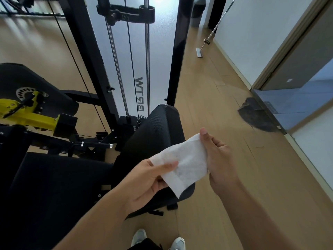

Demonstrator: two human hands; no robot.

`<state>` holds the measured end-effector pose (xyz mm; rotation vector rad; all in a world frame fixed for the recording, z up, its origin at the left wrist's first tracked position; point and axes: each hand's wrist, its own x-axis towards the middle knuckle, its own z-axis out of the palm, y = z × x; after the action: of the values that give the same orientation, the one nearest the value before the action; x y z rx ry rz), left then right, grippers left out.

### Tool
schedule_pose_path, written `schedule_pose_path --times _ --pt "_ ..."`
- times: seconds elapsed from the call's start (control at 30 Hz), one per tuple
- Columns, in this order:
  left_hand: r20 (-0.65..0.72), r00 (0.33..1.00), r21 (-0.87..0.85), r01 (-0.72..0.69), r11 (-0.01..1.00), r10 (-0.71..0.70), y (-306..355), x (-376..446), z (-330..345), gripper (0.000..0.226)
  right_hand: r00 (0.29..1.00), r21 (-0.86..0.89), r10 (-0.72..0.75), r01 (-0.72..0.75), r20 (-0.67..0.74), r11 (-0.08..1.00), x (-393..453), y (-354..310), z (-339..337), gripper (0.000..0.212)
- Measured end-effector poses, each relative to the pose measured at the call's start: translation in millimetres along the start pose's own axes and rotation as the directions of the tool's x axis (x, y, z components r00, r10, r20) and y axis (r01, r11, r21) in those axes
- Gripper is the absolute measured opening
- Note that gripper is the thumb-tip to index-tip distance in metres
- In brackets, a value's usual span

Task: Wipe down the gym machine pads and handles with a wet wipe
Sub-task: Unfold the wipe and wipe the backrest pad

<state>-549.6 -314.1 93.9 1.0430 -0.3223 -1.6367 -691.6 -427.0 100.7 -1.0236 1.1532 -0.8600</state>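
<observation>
I hold a white wet wipe (187, 163) spread out between both hands, in the air above a black ribbed pad (158, 130) of the gym machine. My left hand (149, 183) pinches its lower left edge with thumb on top. My right hand (214, 152) pinches its upper right edge. A wide black seat pad (54, 184) lies lower left. A short black handle bar (95, 144) with silver rings sticks out between the pads. Another black pad (23, 82) sits at far left above a yellow adjuster (28, 112).
The machine's black frame posts (177, 51), guide rods and cable (131, 69) rise behind the pad. To the right is wooden floor (225, 105), a mop (200, 51) leaning on the white wall, a dark doormat (257, 116) and a doorway. My shoes (158, 240) show at the bottom.
</observation>
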Motion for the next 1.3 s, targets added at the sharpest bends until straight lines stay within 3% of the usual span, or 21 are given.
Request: schedule_pose_path --times 0.23,0.5,0.67,0.77,0.9,1.0,1.1,1.2,1.3 --pt "-0.066 0.991 -0.118 -0.124 0.985 0.117 3 7 -13 0.035 0.998 0.006 -0.008 0.009 -0.067 1.000 8 1 5 0.035" --pt "-0.207 0.966 -0.031 -0.166 0.986 0.156 2 8 -22 0.043 0.994 -0.027 -0.045 0.042 -0.102 0.999 11 5 3 0.036" --pt "-0.217 0.962 -0.054 -0.185 0.981 0.169 0 5 -24 0.041 0.991 -0.114 -0.080 0.068 -0.110 0.991 15 3 0 0.034" --pt "-0.287 0.921 0.049 -0.259 0.965 0.262 -6 9 -24 0.041 0.979 -0.187 -0.138 0.109 -0.148 0.976 23 -4 -2 0.031" --pt "-0.289 0.885 0.251 -0.299 0.921 0.366 -9 16 -25 0.031 0.931 -0.370 -0.336 0.265 -0.141 0.891 36 -14 3 0.028" --pt "-0.298 0.881 0.189 -0.323 0.927 0.368 -6 19 -29 0.047 0.915 -0.469 -0.386 0.291 -0.119 0.834 40 -17 7 0.028" --pt "-0.317 0.881 -0.009 -0.373 0.928 0.351 -2 21 -31 0.057 0.908 -0.512 -0.399 0.285 -0.127 0.811 39 -17 3 0.028" --pt "-0.326 0.897 -0.190 -0.372 0.908 0.299 -1 22 -31 0.053 0.919 -0.507 -0.373 0.264 -0.126 0.821 37 -8 -2 0.027" --pt "-0.360 0.884 -0.162 -0.374 0.913 0.298 -2 25 -28 0.044 0.926 -0.505 -0.351 0.238 -0.142 0.830 36 1 -6 0.028"
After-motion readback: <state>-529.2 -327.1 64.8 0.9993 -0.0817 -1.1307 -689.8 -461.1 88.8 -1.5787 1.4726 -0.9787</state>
